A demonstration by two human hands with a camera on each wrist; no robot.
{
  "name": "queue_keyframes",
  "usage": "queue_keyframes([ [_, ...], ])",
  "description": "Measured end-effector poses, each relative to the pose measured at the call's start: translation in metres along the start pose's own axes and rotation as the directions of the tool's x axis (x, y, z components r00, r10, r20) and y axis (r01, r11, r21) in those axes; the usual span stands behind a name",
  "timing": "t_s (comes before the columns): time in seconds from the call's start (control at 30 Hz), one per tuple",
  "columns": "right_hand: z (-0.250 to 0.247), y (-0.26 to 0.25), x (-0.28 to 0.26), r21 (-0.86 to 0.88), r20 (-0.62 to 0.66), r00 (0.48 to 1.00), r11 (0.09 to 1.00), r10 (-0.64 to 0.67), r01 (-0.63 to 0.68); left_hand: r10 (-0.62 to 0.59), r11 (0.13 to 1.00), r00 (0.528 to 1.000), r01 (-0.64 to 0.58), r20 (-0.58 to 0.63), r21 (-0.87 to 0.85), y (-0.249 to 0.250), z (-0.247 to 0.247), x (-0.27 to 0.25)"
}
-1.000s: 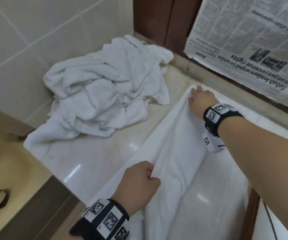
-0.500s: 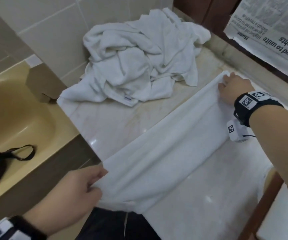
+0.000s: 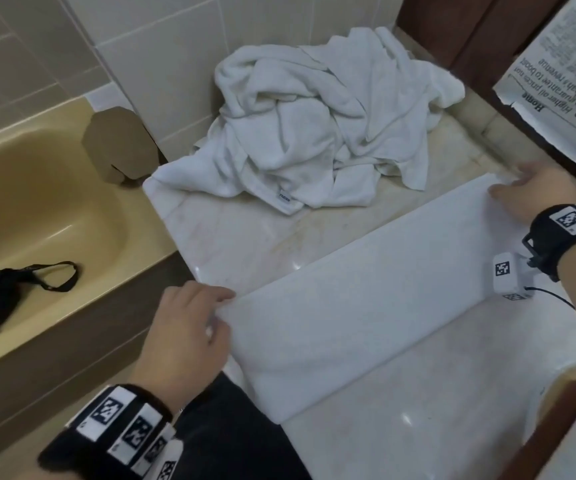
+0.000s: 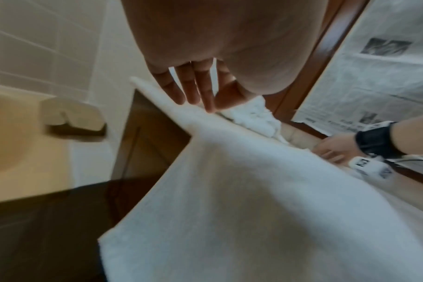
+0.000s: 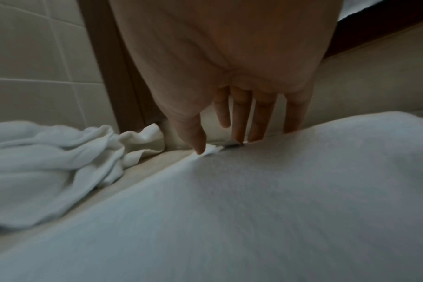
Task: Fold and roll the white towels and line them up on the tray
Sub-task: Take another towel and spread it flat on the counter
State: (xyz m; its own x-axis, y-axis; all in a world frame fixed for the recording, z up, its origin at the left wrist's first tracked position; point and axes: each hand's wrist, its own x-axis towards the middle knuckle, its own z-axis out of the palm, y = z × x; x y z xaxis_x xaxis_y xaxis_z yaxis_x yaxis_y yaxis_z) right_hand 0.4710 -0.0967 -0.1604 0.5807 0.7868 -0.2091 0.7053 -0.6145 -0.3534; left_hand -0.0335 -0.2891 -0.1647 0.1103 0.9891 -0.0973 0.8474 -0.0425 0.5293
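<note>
Head view shows a white terry towel folded in a long flat strip (image 3: 366,299), lying diagonally on the pale marble counter top (image 3: 251,237), w/ its near end a bit over the counter's front edge. Left hand (image 3: 189,337) is at this near end; in the left wrist view its fingers (image 4: 193,89) are straight and lie on the towel edge, so the hand is flat and not curled around anything. Right hand (image 3: 536,195) is at the far end of the strip, near the wall; in the right wrist view its fingers (image 5: 239,118) are spread and extended, tips pressing the towel corner down on the counter, thumb touching the edge, no real grasp. Behind the strip, apart from it, a crumpled pile of white towels (image 3: 317,126) sits in the back corner against the beige tiled wall (image 3: 175,46). At left is a yellow-beige bathtub (image 3: 37,209) w/ a black strap item (image 3: 5,296) inside. At right a sheet of printed newspaper (image 3: 563,74) hangs on the dark brown wood panel (image 3: 470,29). Both wrists carry black bands w/ square black-and-white marker tags.
</note>
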Motion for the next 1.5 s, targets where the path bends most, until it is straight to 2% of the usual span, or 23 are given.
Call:
queue_keyframes([
  [0.07,-0.008,-0.003,0.002,0.0,0.006,0.999,0.999,0.041,-0.041,0.044,0.996,0.998,-0.048,0.052,0.071,0.015,0.012,0.009],
  [0.17,-0.016,-0.007,0.003,-0.014,0.053,0.997,0.998,0.057,-0.056,0.037,0.985,0.994,-0.053,0.102,0.163,0.023,0.024,0.016],
  [0.3,-0.014,-0.005,0.005,-0.053,0.118,0.993,0.999,0.006,0.0,-0.054,0.995,0.996,0.046,0.076,0.093,0.027,0.023,0.02],
  [0.37,-0.012,-0.004,0.005,-0.06,0.152,0.988,0.998,-0.025,0.034,-0.05,0.998,0.993,0.047,0.102,0.031,0.028,0.019,0.02],
  [0.43,-0.012,-0.006,0.006,-0.082,0.167,0.985,0.995,-0.046,0.06,-0.039,0.998,0.974,0.051,0.224,-0.048,0.03,0.008,0.022],
  [0.5,-0.013,-0.009,0.007,-0.09,0.167,0.984,0.993,-0.054,0.07,-0.032,0.975,0.913,0.117,0.407,-0.187,0.029,-0.004,0.026],
  [0.53,-0.012,-0.01,0.007,-0.094,0.165,0.985,0.993,-0.052,0.069,-0.015,0.96,0.886,0.143,0.464,-0.241,0.026,-0.009,0.029],
  [0.57,-0.012,-0.012,0.007,-0.102,0.163,0.985,0.993,-0.049,0.066,-0.008,0.956,0.881,0.146,0.473,-0.256,0.023,-0.011,0.031],
  [0.7,-0.001,-0.019,0.011,-0.13,0.155,0.988,0.991,-0.013,0.033,-0.083,0.992,0.95,0.109,0.301,-0.071,0.014,0.003,0.036],
  [0.77,0.006,-0.021,0.015,-0.13,0.15,0.989,0.991,0.002,0.017,-0.092,0.996,0.97,0.09,0.224,0.02,0.015,0.015,0.035],
  [0.83,0.011,-0.021,0.017,-0.121,0.141,0.99,0.993,0.014,0.003,-0.104,0.994,0.981,0.099,0.166,0.035,0.013,0.023,0.033],
  [1.03,0.017,-0.022,0.016,-0.052,0.049,0.997,0.997,0.068,-0.065,-0.185,0.982,0.978,0.188,0.094,-0.022,0.014,0.028,0.03],
  [1.13,0.02,-0.026,0.016,-0.075,0.064,0.993,0.993,0.094,-0.089,-0.191,0.981,0.981,0.191,0.027,0.027,0.017,0.031,0.032],
  [1.27,0.021,-0.026,0.021,-0.117,0.09,0.991,0.989,0.098,-0.087,-0.119,0.981,0.993,0.122,-0.025,0.154,0.023,0.039,0.035],
  [1.43,0.018,-0.021,0.017,-0.142,0.079,0.993,0.987,0.09,-0.078,-0.163,0.977,0.981,0.175,-0.105,0.125,0.016,0.048,0.037],
  [1.5,0.02,-0.023,0.016,-0.117,0.077,0.994,0.991,0.082,-0.072,-0.187,0.963,0.975,0.206,-0.118,0.174,0.02,0.05,0.038],
])
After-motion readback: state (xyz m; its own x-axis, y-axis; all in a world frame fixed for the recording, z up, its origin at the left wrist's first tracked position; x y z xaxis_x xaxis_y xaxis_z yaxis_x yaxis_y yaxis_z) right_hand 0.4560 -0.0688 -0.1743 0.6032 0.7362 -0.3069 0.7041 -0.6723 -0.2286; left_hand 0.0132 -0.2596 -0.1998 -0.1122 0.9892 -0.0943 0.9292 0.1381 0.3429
